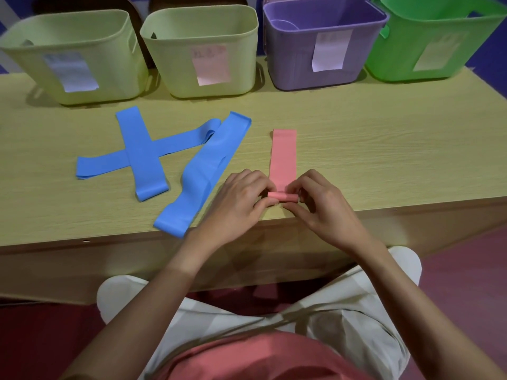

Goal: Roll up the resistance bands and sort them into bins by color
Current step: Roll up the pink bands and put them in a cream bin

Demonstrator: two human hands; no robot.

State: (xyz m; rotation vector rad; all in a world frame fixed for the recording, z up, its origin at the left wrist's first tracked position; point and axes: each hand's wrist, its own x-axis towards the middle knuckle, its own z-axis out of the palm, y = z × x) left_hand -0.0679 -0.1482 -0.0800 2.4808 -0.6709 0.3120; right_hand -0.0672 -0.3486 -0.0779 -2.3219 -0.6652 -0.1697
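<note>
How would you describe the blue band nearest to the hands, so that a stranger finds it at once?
Start at the row of bins along the far side of the table; three blue bands lie in front of them. Two form a cross. The wanted band lies alone, slanting from beside the cross down to the table's near edge by the left hand.

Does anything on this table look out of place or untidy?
The blue bands lie loose and unrolled; two cross in an X, and a third reaches the table edge. The pink band lies straight, its near end rolled. Nothing looks damaged.
</note>
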